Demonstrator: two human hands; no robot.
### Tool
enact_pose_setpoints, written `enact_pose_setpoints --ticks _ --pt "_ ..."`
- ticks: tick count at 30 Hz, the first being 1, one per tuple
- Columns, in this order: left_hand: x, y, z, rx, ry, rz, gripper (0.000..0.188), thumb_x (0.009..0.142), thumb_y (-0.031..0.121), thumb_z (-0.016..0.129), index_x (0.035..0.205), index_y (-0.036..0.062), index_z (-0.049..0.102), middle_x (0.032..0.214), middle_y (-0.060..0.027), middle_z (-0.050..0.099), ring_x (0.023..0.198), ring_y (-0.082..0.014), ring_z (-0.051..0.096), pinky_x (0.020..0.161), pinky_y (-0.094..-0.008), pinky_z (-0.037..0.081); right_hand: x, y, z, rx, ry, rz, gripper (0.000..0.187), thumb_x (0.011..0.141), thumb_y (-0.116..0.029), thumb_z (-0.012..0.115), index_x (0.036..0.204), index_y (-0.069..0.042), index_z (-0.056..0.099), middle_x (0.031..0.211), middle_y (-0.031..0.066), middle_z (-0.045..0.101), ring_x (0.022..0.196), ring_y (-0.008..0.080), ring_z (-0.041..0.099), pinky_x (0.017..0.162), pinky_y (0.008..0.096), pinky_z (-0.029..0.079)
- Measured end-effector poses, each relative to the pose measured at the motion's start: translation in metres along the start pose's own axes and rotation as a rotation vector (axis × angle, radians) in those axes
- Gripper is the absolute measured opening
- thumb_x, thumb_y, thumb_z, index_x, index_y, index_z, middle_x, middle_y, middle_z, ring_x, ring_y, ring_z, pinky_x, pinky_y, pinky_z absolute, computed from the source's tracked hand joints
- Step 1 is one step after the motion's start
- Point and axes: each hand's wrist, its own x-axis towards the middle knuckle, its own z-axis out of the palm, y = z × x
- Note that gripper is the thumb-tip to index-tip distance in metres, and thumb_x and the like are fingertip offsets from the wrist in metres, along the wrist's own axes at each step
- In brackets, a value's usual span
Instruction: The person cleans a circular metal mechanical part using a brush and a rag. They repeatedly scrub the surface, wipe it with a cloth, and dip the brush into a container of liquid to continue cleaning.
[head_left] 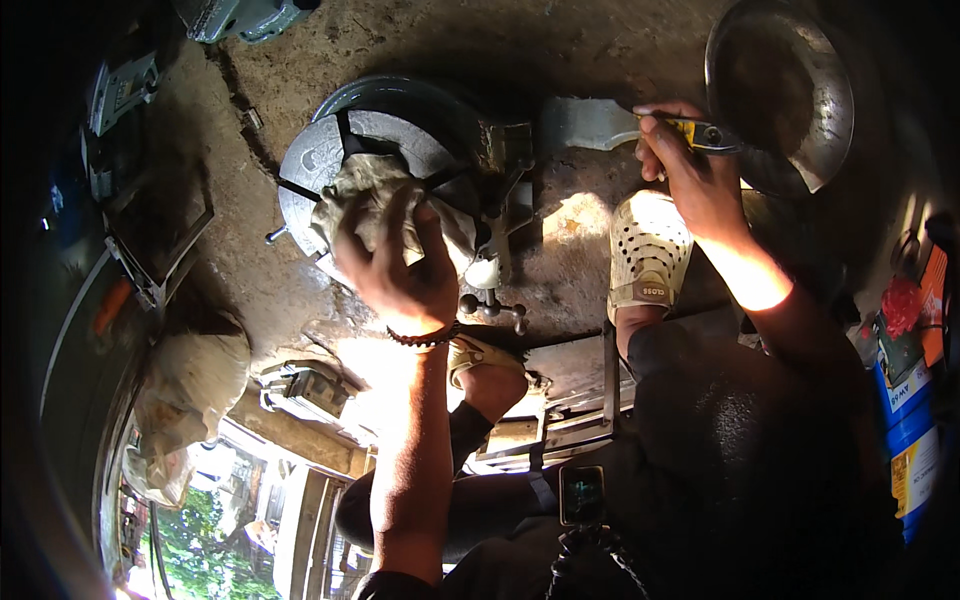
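Observation:
A crumpled grey-brown rag (368, 195) is bunched under my left hand (395, 255), whose fingers curl over it. The rag lies against the face of a round, slotted metal disc like a machine chuck or rotary table (305, 160). Beside that disc sit a cast body and a ball-ended crank handle (493, 308). My right hand (690, 170) is closed round a tool with a yellow-and-black handle (705, 136). A flat, wide grey piece (590, 122) extends left of the fingers and looks like its blade; the join is hidden by the hand.
A large metal ring or basin (835, 110) lies at the far right. My clog-clad foot (650, 245) is just below the right hand. Metal frames (160, 270) and a plastic bag (190, 390) stand at left. Blue containers (908, 420) are at the right edge.

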Motion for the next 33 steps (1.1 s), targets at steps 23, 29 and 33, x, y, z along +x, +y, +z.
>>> enact_pose_setpoints --ticks 23,29,33 --pt "-0.018 0.062 0.031 -0.018 -0.681 0.181 0.045 0.09 0.024 0.067 0.134 0.0148 0.061 0.097 -0.0128 0.072 0.08 -0.0315 0.071 0.068 -0.0431 0.057 -0.006 0.019 0.023 -0.039 -0.021 -0.16 0.017 0.088 -0.015 0.077 0.093 -0.002 0.067 0.076 0.0061 0.07 0.07 0.0072 0.064 0.062 0.0267 0.051" --pt "-0.017 0.061 0.027 -0.096 -0.656 0.219 0.042 0.085 0.023 0.072 0.125 0.0121 0.066 0.097 -0.0133 0.072 0.077 -0.0305 0.071 0.067 -0.043 0.057 -0.004 0.017 0.034 -0.166 -0.038 -0.251 0.015 0.085 -0.013 0.079 0.091 -0.004 0.068 0.076 0.008 0.07 0.066 0.0111 0.066 0.061 0.0284 0.052" --pt "-0.021 0.047 0.012 -0.236 -0.532 0.262 0.031 0.081 0.013 0.075 0.112 0.0104 0.071 0.094 -0.0106 0.07 0.079 -0.0272 0.07 0.069 -0.0364 0.058 -0.008 0.022 0.039 -0.246 -0.068 -0.364 0.016 0.084 -0.012 0.079 0.091 -0.004 0.067 0.076 0.0074 0.07 0.069 0.0118 0.068 0.062 0.0281 0.053"
